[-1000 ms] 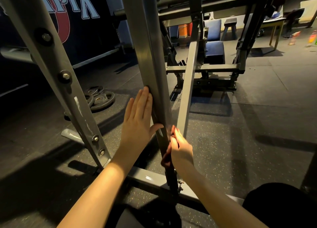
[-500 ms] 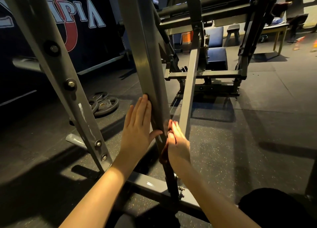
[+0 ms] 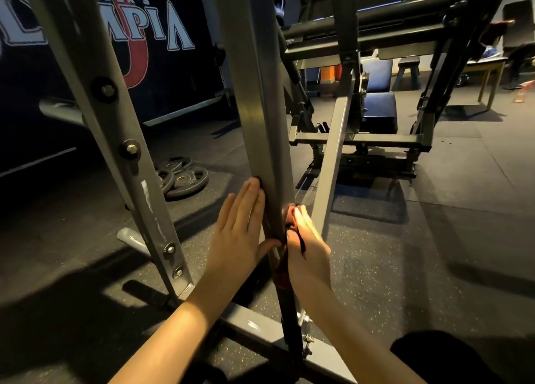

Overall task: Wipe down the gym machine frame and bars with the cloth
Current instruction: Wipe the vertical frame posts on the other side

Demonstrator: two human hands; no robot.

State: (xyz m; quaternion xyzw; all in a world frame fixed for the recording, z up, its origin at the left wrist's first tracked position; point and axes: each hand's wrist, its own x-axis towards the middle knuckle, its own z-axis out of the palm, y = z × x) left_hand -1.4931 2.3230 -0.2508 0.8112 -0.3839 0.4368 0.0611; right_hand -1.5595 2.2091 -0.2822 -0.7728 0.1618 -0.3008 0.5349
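Observation:
A grey steel upright bar (image 3: 254,108) of the gym machine frame rises through the middle of the view. My left hand (image 3: 238,236) lies flat and open against the bar's left face, fingers together, thumb hooked round its front edge. My right hand (image 3: 307,247) presses a dark red cloth (image 3: 285,270) against the bar's right side, low down. Only a crumpled strip of the cloth shows between my palm and the bar. A second slanted frame bar (image 3: 115,129) with bolts stands to the left, and a base rail (image 3: 260,325) runs across the floor below.
Several weight plates (image 3: 182,178) lie on the rubber floor behind the left bar. A thinner grey diagonal bar (image 3: 333,163) and a blue padded seat (image 3: 379,114) sit beyond. A table (image 3: 489,68) stands at the far right. A dark knee (image 3: 451,357) fills the lower right corner.
My right hand with the cloth has slid upward along the bar's right side. My left hand stays flat on the same spot of the bar.

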